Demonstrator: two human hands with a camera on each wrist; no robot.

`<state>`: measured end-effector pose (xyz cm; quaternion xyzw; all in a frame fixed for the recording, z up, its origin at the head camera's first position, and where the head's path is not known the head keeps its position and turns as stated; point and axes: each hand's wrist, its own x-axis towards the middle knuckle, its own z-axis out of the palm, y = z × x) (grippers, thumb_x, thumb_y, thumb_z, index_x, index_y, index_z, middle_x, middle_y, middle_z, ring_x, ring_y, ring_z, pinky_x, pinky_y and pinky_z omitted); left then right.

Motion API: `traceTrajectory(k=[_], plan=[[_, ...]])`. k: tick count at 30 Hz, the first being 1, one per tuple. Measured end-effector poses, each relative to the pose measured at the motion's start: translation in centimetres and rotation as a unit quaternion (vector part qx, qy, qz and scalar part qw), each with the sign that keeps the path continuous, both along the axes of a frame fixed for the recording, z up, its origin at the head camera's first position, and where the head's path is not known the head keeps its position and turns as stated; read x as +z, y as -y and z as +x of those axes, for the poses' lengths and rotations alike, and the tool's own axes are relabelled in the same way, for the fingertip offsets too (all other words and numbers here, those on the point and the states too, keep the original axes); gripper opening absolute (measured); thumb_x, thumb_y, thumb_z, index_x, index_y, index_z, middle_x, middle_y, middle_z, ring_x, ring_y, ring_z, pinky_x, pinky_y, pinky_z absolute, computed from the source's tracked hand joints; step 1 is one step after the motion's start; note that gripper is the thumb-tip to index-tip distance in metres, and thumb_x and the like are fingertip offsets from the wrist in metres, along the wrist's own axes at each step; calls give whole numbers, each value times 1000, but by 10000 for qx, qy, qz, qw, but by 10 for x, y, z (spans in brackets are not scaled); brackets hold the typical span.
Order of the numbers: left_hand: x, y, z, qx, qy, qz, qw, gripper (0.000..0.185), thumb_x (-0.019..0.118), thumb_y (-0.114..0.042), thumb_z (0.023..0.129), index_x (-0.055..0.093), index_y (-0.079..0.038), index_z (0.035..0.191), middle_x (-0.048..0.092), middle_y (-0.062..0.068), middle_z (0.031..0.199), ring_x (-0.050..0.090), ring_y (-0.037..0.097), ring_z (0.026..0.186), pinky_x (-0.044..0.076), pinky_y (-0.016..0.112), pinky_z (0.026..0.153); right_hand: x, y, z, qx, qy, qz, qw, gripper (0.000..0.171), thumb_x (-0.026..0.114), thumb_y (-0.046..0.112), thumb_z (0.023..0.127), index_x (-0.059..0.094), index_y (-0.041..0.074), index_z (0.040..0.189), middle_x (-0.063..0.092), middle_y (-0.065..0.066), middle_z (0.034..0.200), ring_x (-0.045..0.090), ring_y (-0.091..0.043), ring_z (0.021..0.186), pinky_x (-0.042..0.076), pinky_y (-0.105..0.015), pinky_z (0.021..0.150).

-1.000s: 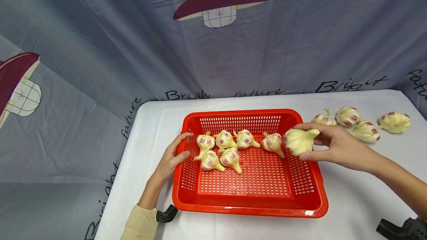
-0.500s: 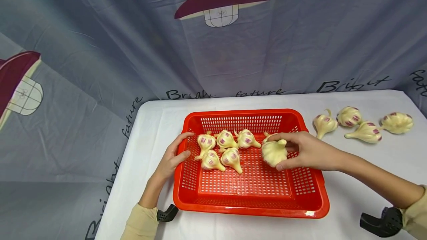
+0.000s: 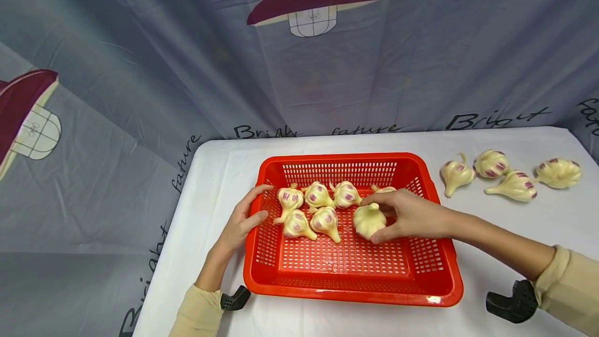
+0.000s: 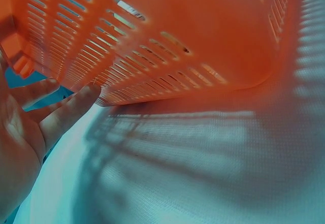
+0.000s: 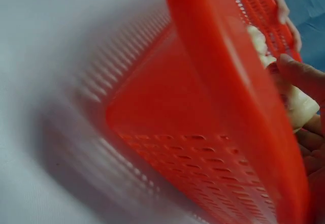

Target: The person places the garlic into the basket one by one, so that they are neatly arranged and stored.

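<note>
A red slotted basket (image 3: 440,280) sits on the white table and holds several cream garlic bulbs with purple marks. My right hand (image 3: 403,216) reaches over the basket's right rim and grips one garlic bulb (image 3: 368,220) low over the basket floor, beside the group of bulbs (image 3: 311,208). In the right wrist view the held bulb (image 5: 299,107) shows past the basket's rim (image 5: 223,82). My left hand (image 3: 241,220) rests with straight fingers against the basket's left wall (image 4: 152,41), the thumb over its rim.
Several more garlic bulbs (image 3: 510,176) lie on the white tablecloth (image 3: 515,233) right of the basket. A grey printed curtain (image 3: 140,66) hangs behind and to the left of the table. Black wrist-camera mounts (image 3: 507,303) show at the bottom edge.
My right hand has carried the garlic bulb from over the basket's right rim leftward and down into the basket, near the other bulbs. The left hand has stayed on the basket's left side.
</note>
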<state>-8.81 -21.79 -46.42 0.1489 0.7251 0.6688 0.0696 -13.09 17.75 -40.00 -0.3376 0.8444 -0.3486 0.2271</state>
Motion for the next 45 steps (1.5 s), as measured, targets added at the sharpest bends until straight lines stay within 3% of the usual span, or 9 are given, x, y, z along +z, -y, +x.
traceTrajectory(k=[8, 17, 26, 38, 45], plan=[[1, -2, -1, 3, 17, -43, 10000, 54, 51, -7, 95, 43, -10, 148, 43, 28, 143, 55, 54, 113, 61, 46, 75, -12, 14, -3, 175, -110, 330, 9992, 71, 86, 42, 78, 61, 2, 133, 66, -1, 121, 60, -14, 103, 53, -40, 91], [1, -2, -1, 39, -25, -118, 9999, 53, 52, -7, 95, 44, -11, 148, 44, 25, 144, 54, 53, 115, 61, 45, 76, -24, 24, -7, 190, -250, 648, 9974, 69, 89, 32, 77, 61, 2, 131, 68, 0, 111, 58, -10, 87, 52, -31, 78], [1, -1, -2, -21, -61, -8, 10000, 53, 51, -6, 95, 43, -9, 147, 42, 27, 144, 54, 54, 114, 61, 46, 75, -29, 27, -7, 208, -553, 693, 9958, 70, 90, 30, 75, 62, 0, 132, 67, -9, 124, 62, -18, 107, 53, -43, 93], [0, -1, -1, 18, -98, -130, 9999, 54, 52, -5, 94, 44, -9, 147, 43, 28, 143, 54, 53, 114, 61, 44, 77, -12, 24, -4, 49, -347, 591, 9976, 72, 91, 30, 74, 61, 4, 134, 66, -5, 123, 61, -18, 100, 55, -38, 86], [-2, 0, -1, 3, -104, -105, 9999, 53, 51, -4, 95, 43, -9, 147, 44, 28, 142, 55, 52, 112, 61, 44, 76, 6, 15, -2, -99, -510, 135, 9986, 65, 89, 27, 77, 62, 2, 130, 67, -12, 123, 66, -28, 109, 56, -45, 90]])
